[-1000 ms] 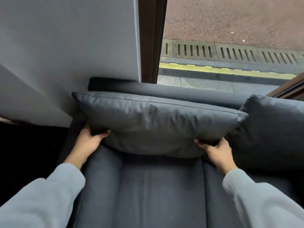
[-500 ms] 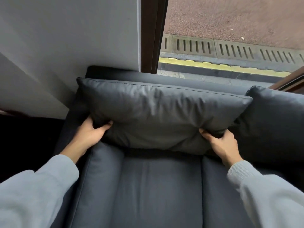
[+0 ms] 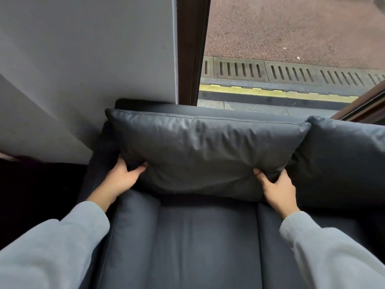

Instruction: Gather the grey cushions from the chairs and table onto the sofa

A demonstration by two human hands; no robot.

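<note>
A dark grey, smooth leather-like rectangular cushion (image 3: 208,153) stands on its long edge against the backrest of the dark grey upholstered sofa (image 3: 198,243), its piped top seam level with the top of the backrest and its lower edge at the rear of the seat. The left hand (image 3: 123,180) clasps the cushion's lower left corner, thumb pressed on the front face and the other fingers tucked behind. The right hand (image 3: 277,188) grasps the lower right corner the same way, pinching a fold of the cover. The cushion's bulk rises above and between both hands. Light grey sleeves (image 3: 52,251) cover both forearms. A second dark grey cushion (image 3: 341,163) sits just beside it on the right, touching its edge. Behind the sofa stand a pale grey wall (image 3: 83,59) and a dark brown frame (image 3: 191,49), with a slotted drain grate (image 3: 291,71) outside
</note>
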